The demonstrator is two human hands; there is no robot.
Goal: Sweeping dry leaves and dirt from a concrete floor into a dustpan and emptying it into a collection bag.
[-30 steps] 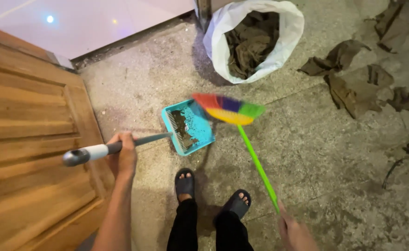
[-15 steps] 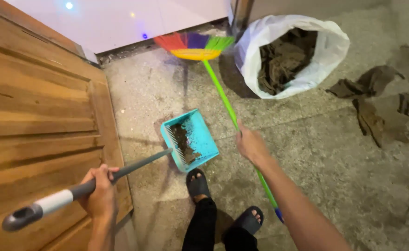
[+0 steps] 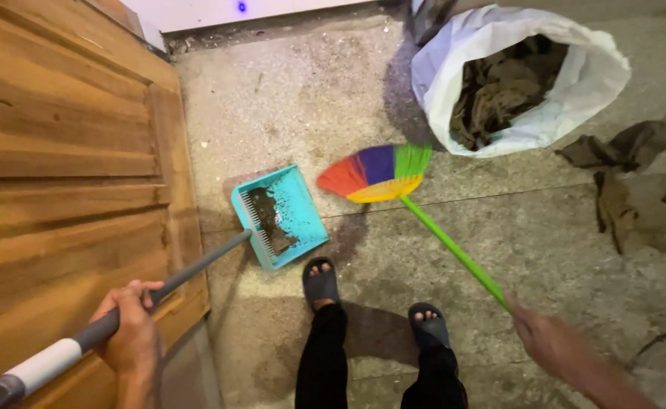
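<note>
Sweeping a speckled concrete floor (image 3: 287, 98) beside a wooden door (image 3: 60, 167).

My left hand (image 3: 131, 337) is wrapped around the grey handle of a teal dustpan (image 3: 280, 216) holding dirt; my right hand (image 3: 549, 341) grips the green stick of a rainbow broom (image 3: 374, 174), its bristles just right of the pan, below a white bag (image 3: 522, 76) of brown leaves.

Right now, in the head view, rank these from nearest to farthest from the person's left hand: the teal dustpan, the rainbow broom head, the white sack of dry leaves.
1. Teal dustpan: up and right of the left hand, at the end of the grey handle it grips.
2. Rainbow broom head: farther right, mid-floor.
3. White sack of dry leaves: top right.
</note>
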